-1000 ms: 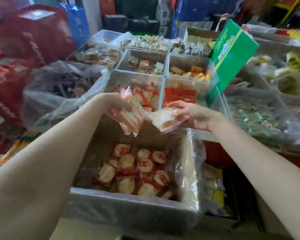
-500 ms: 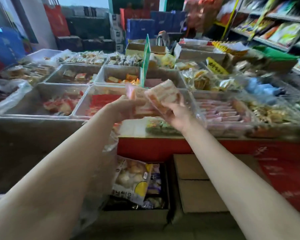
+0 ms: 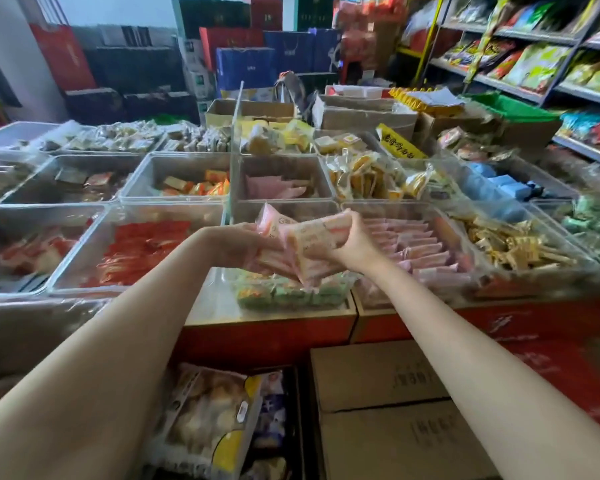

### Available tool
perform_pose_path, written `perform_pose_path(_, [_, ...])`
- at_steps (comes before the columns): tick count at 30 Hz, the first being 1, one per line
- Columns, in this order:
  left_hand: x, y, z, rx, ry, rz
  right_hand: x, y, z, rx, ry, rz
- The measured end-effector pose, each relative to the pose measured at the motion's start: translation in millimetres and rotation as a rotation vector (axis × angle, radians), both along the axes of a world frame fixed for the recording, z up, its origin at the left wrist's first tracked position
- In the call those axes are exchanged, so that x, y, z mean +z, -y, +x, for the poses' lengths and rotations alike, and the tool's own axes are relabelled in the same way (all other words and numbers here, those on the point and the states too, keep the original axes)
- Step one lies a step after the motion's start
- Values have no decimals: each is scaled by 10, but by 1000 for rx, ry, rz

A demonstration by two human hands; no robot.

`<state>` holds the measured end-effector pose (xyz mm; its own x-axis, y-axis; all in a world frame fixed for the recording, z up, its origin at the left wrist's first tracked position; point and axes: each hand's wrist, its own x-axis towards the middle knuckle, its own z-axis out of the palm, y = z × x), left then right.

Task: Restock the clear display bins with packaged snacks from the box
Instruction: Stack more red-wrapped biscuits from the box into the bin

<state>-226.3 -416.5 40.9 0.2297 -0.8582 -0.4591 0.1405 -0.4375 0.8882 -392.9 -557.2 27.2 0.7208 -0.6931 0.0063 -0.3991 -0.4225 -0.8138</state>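
A: Both hands up at frame centre. Left hand grips a bunch of pink packs from the left; right hand is curled round a second bunch, the cream packs, from the right. The two bunches touch in the middle.

B: Over which bin?

A: Over the front-centre bin, the one w/ green packs at its near end. Just right of it sits the pink-row bin, rows of similar packs. Box isn't in view now.

B: Risks?

A: Loose stacks, slick wrap. If either grip eases before they're low in a bin, I'd guess packs fan out and drop onto the counter edge or down to the cartons below. Also a mix-up: released where they hover, they'd land on the green ones, not w/ the matching rows on the right. Divider stands close on the upper left; a swing that way could knock it.

B: Vs half a sec ago?

A: Small change. Hands sit a bit further right in frame, closer to the pink rows. Grips unchanged, both bunches still held together. Shelves at upper right show more, so the head has turned slightly right.
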Motion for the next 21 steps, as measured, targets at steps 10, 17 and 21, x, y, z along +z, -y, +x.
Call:
perform_pose_path(10, [-90,931,-60,166,-136,-87,189,1022,-249,-35,419,1043])
perform_pose_path(17, [-146,1385,-364,225,-91,-165,134,1544,-258,134,463,1049])
perform_pose_path(21, [-165,1760,-586,185,18,-207,100,1930,-416,266,300,934])
